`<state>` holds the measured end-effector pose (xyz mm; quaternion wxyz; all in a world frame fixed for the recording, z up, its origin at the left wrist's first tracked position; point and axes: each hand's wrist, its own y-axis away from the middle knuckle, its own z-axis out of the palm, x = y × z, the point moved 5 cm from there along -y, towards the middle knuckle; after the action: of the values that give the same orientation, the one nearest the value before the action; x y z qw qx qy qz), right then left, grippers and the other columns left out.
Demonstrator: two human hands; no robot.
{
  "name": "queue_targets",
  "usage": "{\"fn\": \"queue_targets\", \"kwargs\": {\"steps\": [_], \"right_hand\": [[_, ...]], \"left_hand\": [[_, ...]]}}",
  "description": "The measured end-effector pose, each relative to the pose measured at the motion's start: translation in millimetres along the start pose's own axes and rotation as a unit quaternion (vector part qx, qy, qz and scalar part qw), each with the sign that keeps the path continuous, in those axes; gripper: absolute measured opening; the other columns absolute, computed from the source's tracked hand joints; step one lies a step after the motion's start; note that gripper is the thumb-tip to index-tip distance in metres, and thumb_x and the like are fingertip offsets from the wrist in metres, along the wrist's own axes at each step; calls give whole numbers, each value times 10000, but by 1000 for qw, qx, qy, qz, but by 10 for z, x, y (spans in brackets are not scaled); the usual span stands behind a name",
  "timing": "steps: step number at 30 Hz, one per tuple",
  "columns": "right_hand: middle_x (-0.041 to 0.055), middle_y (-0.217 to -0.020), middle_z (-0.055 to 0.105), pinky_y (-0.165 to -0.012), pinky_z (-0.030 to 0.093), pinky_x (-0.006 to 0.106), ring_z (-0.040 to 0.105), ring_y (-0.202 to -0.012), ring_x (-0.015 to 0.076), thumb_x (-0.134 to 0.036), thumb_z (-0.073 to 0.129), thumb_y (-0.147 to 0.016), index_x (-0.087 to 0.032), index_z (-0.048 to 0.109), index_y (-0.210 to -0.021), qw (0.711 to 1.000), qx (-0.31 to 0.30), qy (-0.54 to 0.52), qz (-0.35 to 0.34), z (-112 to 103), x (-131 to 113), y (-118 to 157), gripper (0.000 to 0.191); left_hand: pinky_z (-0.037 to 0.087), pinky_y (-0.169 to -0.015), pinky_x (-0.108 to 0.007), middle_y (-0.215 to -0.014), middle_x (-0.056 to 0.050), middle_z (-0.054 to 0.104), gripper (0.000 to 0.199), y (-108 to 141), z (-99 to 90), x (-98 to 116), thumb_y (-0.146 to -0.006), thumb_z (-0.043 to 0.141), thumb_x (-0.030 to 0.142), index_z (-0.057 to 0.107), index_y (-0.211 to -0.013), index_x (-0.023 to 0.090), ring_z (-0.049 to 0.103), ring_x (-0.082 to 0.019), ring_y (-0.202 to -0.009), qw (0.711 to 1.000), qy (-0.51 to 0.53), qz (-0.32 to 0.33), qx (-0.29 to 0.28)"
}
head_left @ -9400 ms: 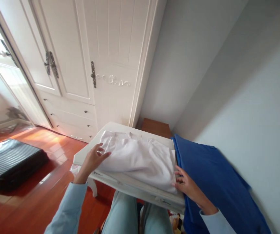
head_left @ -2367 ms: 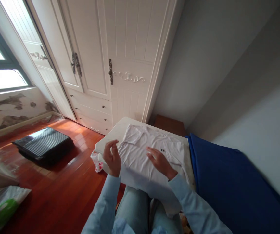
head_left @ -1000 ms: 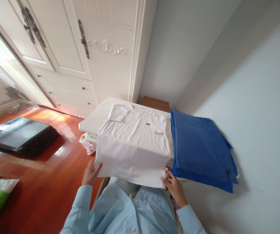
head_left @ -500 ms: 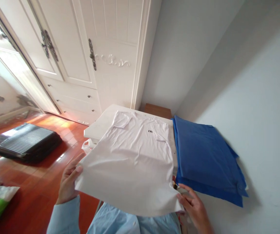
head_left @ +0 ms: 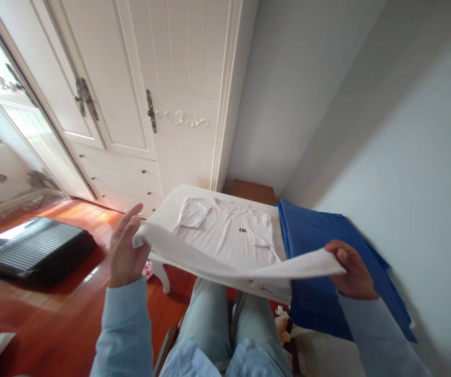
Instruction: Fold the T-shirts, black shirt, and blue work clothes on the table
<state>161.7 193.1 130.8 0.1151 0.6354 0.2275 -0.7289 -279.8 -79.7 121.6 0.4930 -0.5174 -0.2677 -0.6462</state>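
A white T-shirt (head_left: 220,235) with dark lettering on its chest lies on a white table (head_left: 174,195), collar and sleeves at the far side. Its hem end is lifted off the tabletop and stretched between my two hands, sagging in the middle. My left hand (head_left: 126,246) pinches the left hem corner, some fingers pointing upward. At the other corner, my right hand (head_left: 350,267) is closed on the cloth, above a blue sheet-like stack (head_left: 327,235) at the table's right.
A white wardrobe (head_left: 186,63) stands behind the table, beside a brown wooden box (head_left: 252,191). On the red wooden floor (head_left: 64,319) at left lies a black ribbed suitcase (head_left: 33,251). A grey wall (head_left: 417,173) rises at right. My legs (head_left: 205,319) are below the table edge.
Both hands have risen and moved away from my body, raising the shirt's hem. The lower part, spread wide before, now hangs as a narrow strip, and my legs show below.
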Motion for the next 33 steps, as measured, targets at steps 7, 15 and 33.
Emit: {"fn": "queue_targets", "kwargs": {"steps": [7, 15, 33], "right_hand": [[70, -919, 765, -825, 611, 296, 732, -865, 164, -280, 565, -901, -217, 643, -868, 982, 99, -132, 91, 401, 736, -1729, 105], [133, -877, 750, -851, 621, 473, 737, -885, 278, -389, 711, -751, -204, 596, -852, 982, 122, 17, 144, 542, 1722, -2110, 240], [123, -1530, 521, -1235, 306, 497, 439, -1447, 295, -510, 597, -911, -204, 645, -1351, 871, -119, 459, -128, 504, 1397, -1155, 538]], "left_hand": [[580, -835, -381, -1068, -171, 725, 569, -1342, 1242, -536, -976, 482, 445, 510, -1402, 69, 720, -221, -914, 901, -418, 28, -111], [464, -994, -572, -1330, -364, 584, 505, -1303, 1565, -1536, -908, 592, 438, 667, -1182, 21, 561, -458, -1281, 732, -631, -1, -256], [158, -1235, -559, -1599, -227, 377, 636, -858, 1209, -1856, -1040, 300, 511, 416, -1512, 101, 252, -336, -1529, 625, -642, 220, -386]]}}
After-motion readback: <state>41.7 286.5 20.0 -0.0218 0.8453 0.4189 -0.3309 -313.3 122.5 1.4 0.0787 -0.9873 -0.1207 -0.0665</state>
